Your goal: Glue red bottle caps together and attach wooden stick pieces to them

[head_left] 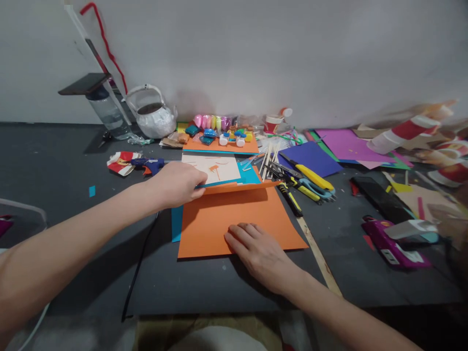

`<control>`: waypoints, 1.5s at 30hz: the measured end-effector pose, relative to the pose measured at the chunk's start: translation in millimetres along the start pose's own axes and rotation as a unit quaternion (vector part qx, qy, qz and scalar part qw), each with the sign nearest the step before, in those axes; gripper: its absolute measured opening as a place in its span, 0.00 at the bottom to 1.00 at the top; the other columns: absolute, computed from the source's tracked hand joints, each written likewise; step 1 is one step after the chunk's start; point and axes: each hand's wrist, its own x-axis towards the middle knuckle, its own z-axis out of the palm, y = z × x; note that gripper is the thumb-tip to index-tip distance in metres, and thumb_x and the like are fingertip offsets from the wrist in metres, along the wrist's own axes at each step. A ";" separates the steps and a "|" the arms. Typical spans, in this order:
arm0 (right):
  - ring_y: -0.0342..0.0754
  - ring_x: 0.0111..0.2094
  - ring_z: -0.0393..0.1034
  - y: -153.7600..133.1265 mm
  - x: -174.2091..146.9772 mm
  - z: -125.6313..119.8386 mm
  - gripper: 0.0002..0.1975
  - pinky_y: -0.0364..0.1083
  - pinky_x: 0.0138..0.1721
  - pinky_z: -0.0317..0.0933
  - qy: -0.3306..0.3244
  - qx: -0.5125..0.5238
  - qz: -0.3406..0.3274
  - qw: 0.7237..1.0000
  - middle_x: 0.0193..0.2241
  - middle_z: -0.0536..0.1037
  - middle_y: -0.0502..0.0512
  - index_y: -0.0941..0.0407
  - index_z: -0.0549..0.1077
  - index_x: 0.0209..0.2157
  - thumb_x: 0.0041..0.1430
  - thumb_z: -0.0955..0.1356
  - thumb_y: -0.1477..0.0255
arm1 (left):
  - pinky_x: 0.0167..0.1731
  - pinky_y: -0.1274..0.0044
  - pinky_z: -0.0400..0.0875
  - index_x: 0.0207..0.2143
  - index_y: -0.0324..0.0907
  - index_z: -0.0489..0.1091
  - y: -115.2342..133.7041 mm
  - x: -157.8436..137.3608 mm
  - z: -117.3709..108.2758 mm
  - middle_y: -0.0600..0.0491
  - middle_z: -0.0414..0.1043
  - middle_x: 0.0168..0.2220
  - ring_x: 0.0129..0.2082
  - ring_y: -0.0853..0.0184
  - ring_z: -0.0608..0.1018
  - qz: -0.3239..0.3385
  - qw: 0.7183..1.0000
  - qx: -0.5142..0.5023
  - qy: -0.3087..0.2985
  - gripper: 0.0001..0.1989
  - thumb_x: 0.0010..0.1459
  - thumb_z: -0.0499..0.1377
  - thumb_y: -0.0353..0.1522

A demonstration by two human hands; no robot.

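My left hand [183, 184] is closed on the near left edge of a raised stack of craft paper. A white sheet [228, 168] with small orange scraps lies on top, over a blue sheet [252, 175], and a curled orange edge [252, 186] shows below. Under it a large orange sheet [208, 226] lies flat on the dark table, with a blue sheet [176, 224] peeking out at its left. My right hand [258, 251] rests on the near part of this orange sheet, fingers stretched out.
Pliers [316, 190], a yellow-handled tool [314, 176], a cutter knife [290, 199] and thin sticks [268, 163] lie to the right. A blue glue gun [151, 165] sits left. Behind are paints [239, 139] and a silver kettle [155, 119]. A purple tape dispenser [393, 243] stands far right.
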 end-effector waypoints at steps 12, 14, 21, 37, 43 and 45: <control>0.54 0.43 0.70 15.4 5.6 -14.0 0.16 0.55 0.45 0.65 0.044 -0.015 -0.099 0.994 0.41 0.78 0.64 0.61 0.73 0.48 0.67 0.57 0.82 | 0.28 0.75 0.59 0.32 0.41 0.72 -6.0 7.1 -15.7 0.50 0.77 0.31 0.33 0.62 0.78 -0.010 0.999 0.038 0.008 0.10 0.61 0.54 0.36; 0.54 0.43 0.70 14.9 7.7 -15.4 0.16 0.54 0.45 0.64 0.031 -0.017 -0.097 0.995 0.40 0.78 0.64 0.60 0.72 0.48 0.66 0.58 0.82 | 0.28 0.75 0.59 0.32 0.41 0.72 -7.8 10.3 -19.4 0.50 0.78 0.32 0.34 0.62 0.78 -0.006 0.999 0.042 0.016 0.10 0.61 0.53 0.35; 0.53 0.42 0.68 32.6 32.5 0.9 0.13 0.52 0.43 0.62 0.006 -0.035 -0.098 0.995 0.41 0.77 0.64 0.61 0.71 0.48 0.66 0.60 0.80 | 0.29 0.74 0.60 0.32 0.41 0.71 -5.9 9.6 -23.1 0.50 0.78 0.33 0.34 0.62 0.78 -0.001 0.999 0.041 0.023 0.10 0.61 0.53 0.35; 0.51 0.39 0.67 59.8 49.3 13.3 0.12 0.49 0.35 0.58 -0.048 -0.062 -0.102 0.992 0.40 0.76 0.59 0.60 0.70 0.50 0.67 0.61 0.75 | 0.25 0.73 0.56 0.33 0.41 0.72 12.0 -14.8 3.5 0.50 0.80 0.34 0.35 0.59 0.80 0.046 0.999 0.001 -0.004 0.10 0.65 0.54 0.34; 0.49 0.38 0.70 49.4 10.2 -4.9 0.10 0.49 0.39 0.64 0.065 -0.007 -0.113 0.991 0.38 0.78 0.60 0.61 0.73 0.44 0.68 0.62 0.72 | 0.28 0.73 0.59 0.35 0.42 0.72 17.1 -31.7 30.5 0.52 0.80 0.35 0.35 0.61 0.80 0.062 0.994 -0.070 -0.053 0.10 0.64 0.57 0.38; 0.48 0.36 0.71 50.6 -1.3 -9.4 0.08 0.48 0.38 0.66 0.116 -0.011 -0.072 0.991 0.37 0.78 0.60 0.61 0.73 0.44 0.67 0.63 0.75 | 0.29 0.73 0.60 0.36 0.42 0.72 16.0 -37.3 40.5 0.51 0.80 0.35 0.36 0.60 0.80 0.054 0.993 -0.094 -0.048 0.11 0.65 0.54 0.38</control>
